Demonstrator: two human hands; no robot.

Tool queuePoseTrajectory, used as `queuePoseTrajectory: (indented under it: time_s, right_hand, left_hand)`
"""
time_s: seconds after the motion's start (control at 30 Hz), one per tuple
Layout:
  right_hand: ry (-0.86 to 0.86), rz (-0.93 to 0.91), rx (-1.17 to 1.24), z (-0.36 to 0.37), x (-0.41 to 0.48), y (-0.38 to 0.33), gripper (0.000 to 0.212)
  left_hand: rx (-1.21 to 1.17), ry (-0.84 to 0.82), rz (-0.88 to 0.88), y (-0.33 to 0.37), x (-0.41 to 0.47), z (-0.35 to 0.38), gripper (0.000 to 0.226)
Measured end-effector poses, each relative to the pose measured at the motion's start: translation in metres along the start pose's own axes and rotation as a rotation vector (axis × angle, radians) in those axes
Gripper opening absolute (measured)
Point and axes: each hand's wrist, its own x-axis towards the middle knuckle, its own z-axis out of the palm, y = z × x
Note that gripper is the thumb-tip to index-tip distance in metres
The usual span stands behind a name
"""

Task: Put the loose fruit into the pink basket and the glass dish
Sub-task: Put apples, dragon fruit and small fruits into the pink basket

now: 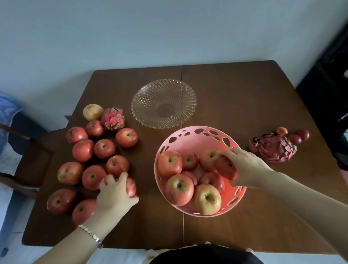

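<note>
Pink basket [189, 143]: beneath right hand [244, 166], which grasps an apple [226, 168] to set it inside.
Left hand [115, 192]: fingers curled round next loose apple [131, 186].
Glass dish [164, 103]: beyond both hands, unfilled.

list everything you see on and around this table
loose apples: eleven, red, table's left, one under the left hand
apples in basket: eight showing, red and yellow-red, one in the right hand
yellow fruit: one, far left
dragon fruits: two, pink-red, one far left, one right of the basket
small fruits: three, dark red, far right
pink basket: one, centre
glass dish: one, clear, empty, behind the basket
table: one, brown
chair: one, dark, left
bracelet: one, silver, left wrist
left hand: fingers round a loose apple
right hand: fingers round an apple in the basket
</note>
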Motion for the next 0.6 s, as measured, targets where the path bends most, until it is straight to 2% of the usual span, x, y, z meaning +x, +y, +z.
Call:
queuePoseTrajectory:
  time_s: [0.1,0.13,0.2,0.27,0.33,0.47,0.53,0.6]
  right_hand:
    - [0.097,0.012,0.172,-0.008,0.004,0.005,0.081]
    - [0.105,0.014,0.207,-0.011,0.005,0.007,0.080]
    - [0.097,0.019,0.257,-0.018,0.008,0.010,0.079]
    - [0.079,0.015,0.287,-0.022,0.009,0.013,0.078]
    - [0.072,0.012,0.331,-0.025,0.008,0.017,0.079]
    - [0.123,0.032,0.449,-0.025,0.006,0.026,0.077]
    - [0.149,0.035,0.493,-0.024,0.005,0.030,0.074]
    - [0.137,0.048,0.519,-0.023,0.002,0.033,0.076]
  left_hand:
    - [-0.221,0.265,0.215,0.038,-0.018,-0.034,0.071]
    - [-0.303,0.297,0.299,0.054,-0.025,-0.043,0.069]
    - [-0.433,0.246,0.449,0.087,-0.035,-0.056,0.064]
    - [-0.560,0.080,0.564,0.120,-0.042,-0.061,0.060]
    - [-0.768,-0.138,0.583,0.147,-0.046,-0.057,0.059]
    - [-1.386,-0.771,0.486,0.165,-0.049,-0.042,0.066]
    - [-1.528,-1.062,0.507,0.163,-0.048,-0.040,0.070]
    - [-1.598,-1.255,0.547,0.160,-0.042,-0.038,0.078]
